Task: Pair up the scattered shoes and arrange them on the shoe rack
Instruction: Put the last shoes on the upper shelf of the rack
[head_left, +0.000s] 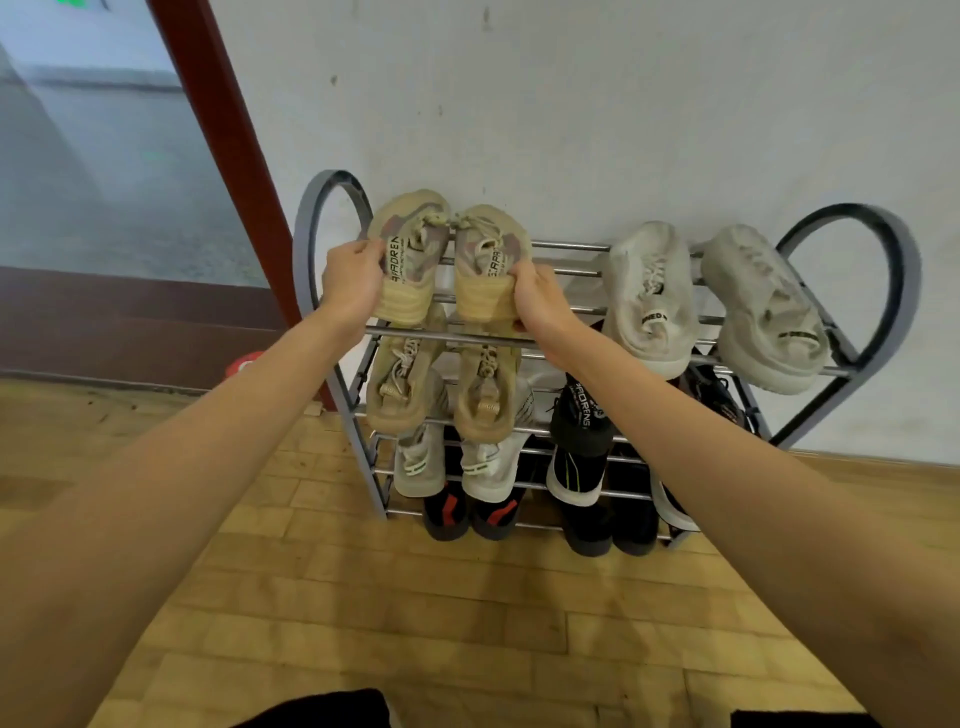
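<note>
Now each grip is clamped on a beige shoe's heel: left hand (353, 283) holds the left beige shoe (413, 254), right hand (537, 301) the right beige shoe (488, 260), toes at twelve o'clock over the shoe rack (571, 270).

Entryway of a home or dormitory, beside an open door. A grey metal shoe rack (852, 358) with tiers of worn sneakers stands against a scuffed white wall (571, 104). Left of the left hand's fingers (363, 249), a dark red door frame (234, 130) opens onto a grey corridor floor (104, 182) (a raised threshold separates the two). Below the fingers lies a yellowish wood-block floor (415, 623).
</note>
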